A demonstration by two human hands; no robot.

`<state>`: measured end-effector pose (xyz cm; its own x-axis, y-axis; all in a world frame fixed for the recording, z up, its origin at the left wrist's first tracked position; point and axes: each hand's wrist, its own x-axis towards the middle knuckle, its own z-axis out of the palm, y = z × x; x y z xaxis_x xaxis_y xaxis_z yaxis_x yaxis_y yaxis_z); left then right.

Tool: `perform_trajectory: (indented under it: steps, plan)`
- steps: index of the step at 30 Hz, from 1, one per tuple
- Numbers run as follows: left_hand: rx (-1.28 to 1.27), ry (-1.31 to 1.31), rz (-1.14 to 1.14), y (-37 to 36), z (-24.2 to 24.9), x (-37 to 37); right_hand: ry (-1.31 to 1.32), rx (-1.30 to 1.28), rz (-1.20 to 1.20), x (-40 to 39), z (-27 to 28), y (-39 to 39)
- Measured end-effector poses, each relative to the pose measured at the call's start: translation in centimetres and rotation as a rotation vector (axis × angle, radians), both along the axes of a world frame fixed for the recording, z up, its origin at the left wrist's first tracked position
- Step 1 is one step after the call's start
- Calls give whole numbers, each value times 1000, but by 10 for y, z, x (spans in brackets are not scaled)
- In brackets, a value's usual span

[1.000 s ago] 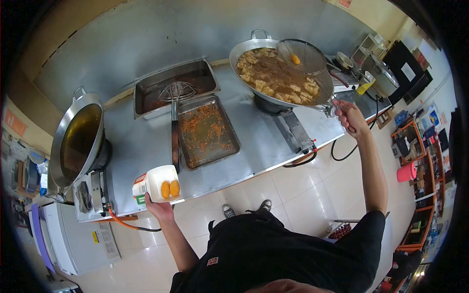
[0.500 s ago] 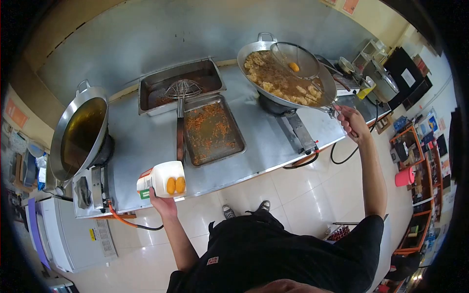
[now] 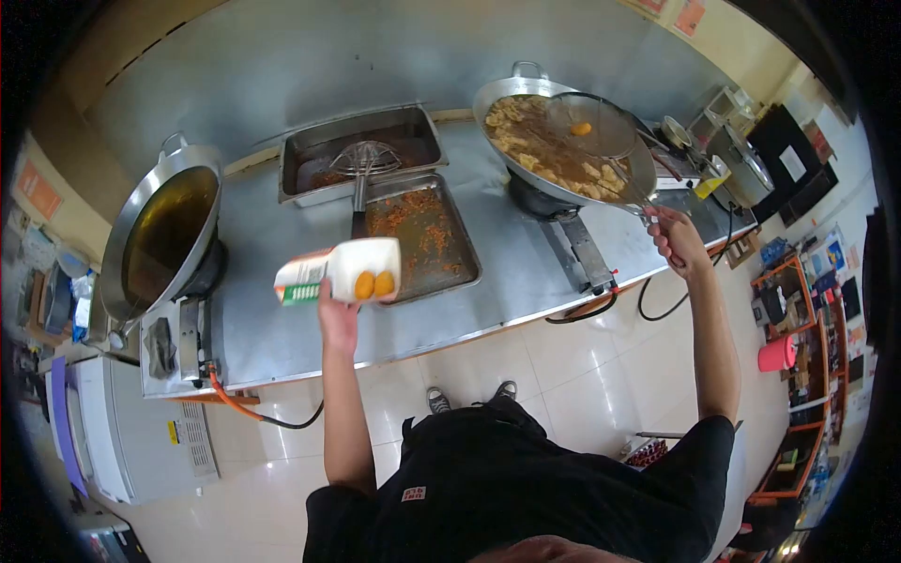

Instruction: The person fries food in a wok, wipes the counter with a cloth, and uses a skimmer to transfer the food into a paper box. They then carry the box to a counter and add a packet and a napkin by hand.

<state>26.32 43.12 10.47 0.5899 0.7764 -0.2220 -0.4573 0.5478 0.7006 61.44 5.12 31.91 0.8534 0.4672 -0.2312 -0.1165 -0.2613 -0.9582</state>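
My left hand (image 3: 337, 314) is wrapped round a white paper carton (image 3: 374, 253) with a green and orange printed side, tilted so its inside shows. Two golden fried pieces (image 3: 374, 284) lie in it. My right hand (image 3: 677, 239) grips the handle of a wire-mesh strainer (image 3: 610, 131), whose bowl is over the right wok (image 3: 502, 94). One golden fried piece (image 3: 581, 129) rests in the mesh. Pale, lumpy pieces (image 3: 535, 159) fry in bubbling oil in that wok. The carton overlaps the lower left corner of a crumb-strewn metal tray (image 3: 457, 235).
A second wok (image 3: 211, 159) of dark oil sits at the left on a gas burner. A wire skimmer (image 3: 366, 158) lies across a deep steel pan (image 3: 305, 195) behind the tray. The steel table's front edge (image 3: 469, 338) runs before me. Hoses (image 3: 282, 422) hang below it.
My left hand has moved forward and right with the carton, over the tray's near corner. The strainer stays over the right wok in my right hand, with its piece inside.
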Motion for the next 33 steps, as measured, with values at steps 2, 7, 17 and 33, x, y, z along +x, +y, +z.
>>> perform_trajectory:
  steps: [2, 7, 17, 33]
  plan:
    - [72, -11, -65, 11, 12, 23, 0, 10, 17, 7, -1, -6]
    - [112, 11, -72, 45, 2, 83, 4, 61, 37, 3, -7, -2]
    - [103, 131, 37, 52, 7, 130, -61, -52, 100, -49, 17, 14]
    - [27, -46, 57, 75, 9, 189, -740, -448, 414, -156, 8, 75]
